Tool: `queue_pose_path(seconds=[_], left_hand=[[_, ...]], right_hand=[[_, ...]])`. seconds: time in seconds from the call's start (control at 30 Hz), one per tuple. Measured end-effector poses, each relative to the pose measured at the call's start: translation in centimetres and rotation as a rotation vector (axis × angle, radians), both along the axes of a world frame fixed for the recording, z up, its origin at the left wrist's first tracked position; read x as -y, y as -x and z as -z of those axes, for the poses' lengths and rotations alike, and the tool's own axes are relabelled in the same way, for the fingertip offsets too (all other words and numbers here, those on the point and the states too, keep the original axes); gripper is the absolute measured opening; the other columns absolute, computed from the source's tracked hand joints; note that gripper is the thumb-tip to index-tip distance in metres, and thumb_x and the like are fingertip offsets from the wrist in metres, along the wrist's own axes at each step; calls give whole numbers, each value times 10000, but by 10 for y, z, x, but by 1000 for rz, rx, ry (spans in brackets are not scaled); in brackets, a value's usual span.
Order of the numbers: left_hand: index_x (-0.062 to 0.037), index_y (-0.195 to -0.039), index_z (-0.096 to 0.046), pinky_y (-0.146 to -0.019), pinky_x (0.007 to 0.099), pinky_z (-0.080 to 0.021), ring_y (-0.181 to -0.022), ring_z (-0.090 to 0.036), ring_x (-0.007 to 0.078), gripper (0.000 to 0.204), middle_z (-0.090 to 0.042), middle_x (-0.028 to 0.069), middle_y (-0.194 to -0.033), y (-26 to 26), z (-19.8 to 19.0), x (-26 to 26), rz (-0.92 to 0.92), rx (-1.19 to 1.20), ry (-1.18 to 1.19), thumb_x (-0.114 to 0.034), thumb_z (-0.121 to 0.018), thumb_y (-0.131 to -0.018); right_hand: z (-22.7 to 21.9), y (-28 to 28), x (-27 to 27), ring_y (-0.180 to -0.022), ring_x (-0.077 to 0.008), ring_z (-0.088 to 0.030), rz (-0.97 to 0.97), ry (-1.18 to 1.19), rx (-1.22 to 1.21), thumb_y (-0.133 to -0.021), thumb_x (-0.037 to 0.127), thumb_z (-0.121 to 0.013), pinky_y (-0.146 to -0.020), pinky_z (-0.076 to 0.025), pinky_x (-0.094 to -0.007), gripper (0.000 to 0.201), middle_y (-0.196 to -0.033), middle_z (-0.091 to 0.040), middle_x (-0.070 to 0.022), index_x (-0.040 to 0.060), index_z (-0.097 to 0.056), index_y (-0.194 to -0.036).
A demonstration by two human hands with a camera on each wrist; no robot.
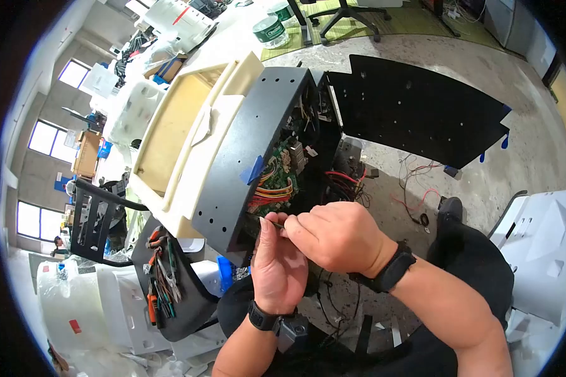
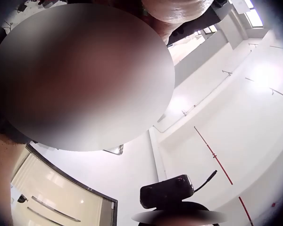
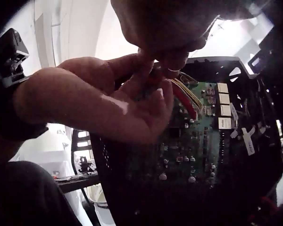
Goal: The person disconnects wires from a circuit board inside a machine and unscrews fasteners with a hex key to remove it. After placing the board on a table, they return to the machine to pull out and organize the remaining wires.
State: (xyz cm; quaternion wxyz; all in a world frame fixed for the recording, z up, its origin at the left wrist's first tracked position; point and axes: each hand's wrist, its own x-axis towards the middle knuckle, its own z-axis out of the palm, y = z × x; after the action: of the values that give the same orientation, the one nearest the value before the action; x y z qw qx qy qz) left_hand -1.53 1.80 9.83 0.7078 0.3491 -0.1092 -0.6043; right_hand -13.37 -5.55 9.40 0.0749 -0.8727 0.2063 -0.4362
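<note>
Pinching something small and thin [image 1: 278,224] between thumb and fingers of both hands, I hold my left hand [image 1: 279,276] palm up with the thumb raised, and my right hand [image 1: 336,235] curled over it from the other side; I take the piece for a wire end, though my fingers cover most of it and I cannot tell whether it joins a connector. It sits just in front of the coloured wires [image 1: 273,193], near the edge of the green circuit board [image 1: 287,169]; the step in hand looks like working on the wiring by fingertip, and the next move probably calls for one hand to steady while the other twists, pulls or seats the end, without tugging the neighbouring wires.

The dark housing [image 1: 251,144] stands around the board, its inside deep in shadow; in the right wrist view my hands hide part of the board, and the white labels [image 3: 248,141] are too small to read; in the left wrist view a big blurred oval covers the work. Beyond my left hand lie pliers and other hand tools [image 1: 163,276]; past the housing stretches a black panel [image 1: 415,107]; farther off are large clear bottles [image 1: 270,31], partly cut off.
</note>
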Motion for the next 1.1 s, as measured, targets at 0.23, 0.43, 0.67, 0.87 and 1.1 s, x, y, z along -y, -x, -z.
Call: queue_pose_path(seconds=[0.23, 0.43, 0.67, 0.87, 1.1], left_hand=[[-125, -1031, -559, -787, 282, -435, -907, -525, 121, 194, -557, -7, -1022, 1, 5, 1, 30, 15, 81, -278, -483, -938], [-150, -1000, -571, -735, 331, -504, -924, -551, 143, 194, -570, -1, -1054, -2, 11, 1, 45, -37, -46, -307, -485, -925], [-129, -994, -571, -689, 311, -516, -827, -581, 160, 178, -573, 13, -1066, -8, 14, 2, 86, -76, 12, -276, -505, -918], [-100, -984, -555, -707, 315, -517, -839, -580, 167, 183, -568, 33, -1057, -7, 19, 5, 59, -44, -10, -262, -496, -923], [-77, -982, -553, -782, 300, -473, -890, -561, 153, 193, -568, 44, -1039, -6, 17, 4, 69, -1, 52, -253, -496, -926]], right_hand=[[-3, -5, -21, -526, -114, -564, -71, -1184, 307, -890, 284, -564, -466, -429, -234, 277, -666, -610, -24, 40, -614, -769], [-16, -2, -20, -488, -30, -487, -461, -2109, 616, -939, 287, -483, -406, -336, -152, 273, -660, -600, -4, 46, -580, -854], [-13, -9, -17, -471, -27, -443, -352, -2155, 743, -918, 251, -517, -403, -309, -151, 233, -648, -580, 6, 40, -595, -853], [-7, -8, -15, -457, -39, -421, -453, -2333, 844, -892, 222, -526, -398, -288, -161, 204, -640, -570, 5, 40, -578, -817], [-16, -12, -19, -457, -68, -443, -341, -1995, 763, -874, 128, -542, -414, -323, -184, 136, -633, -564, -9, 36, -578, -780]])
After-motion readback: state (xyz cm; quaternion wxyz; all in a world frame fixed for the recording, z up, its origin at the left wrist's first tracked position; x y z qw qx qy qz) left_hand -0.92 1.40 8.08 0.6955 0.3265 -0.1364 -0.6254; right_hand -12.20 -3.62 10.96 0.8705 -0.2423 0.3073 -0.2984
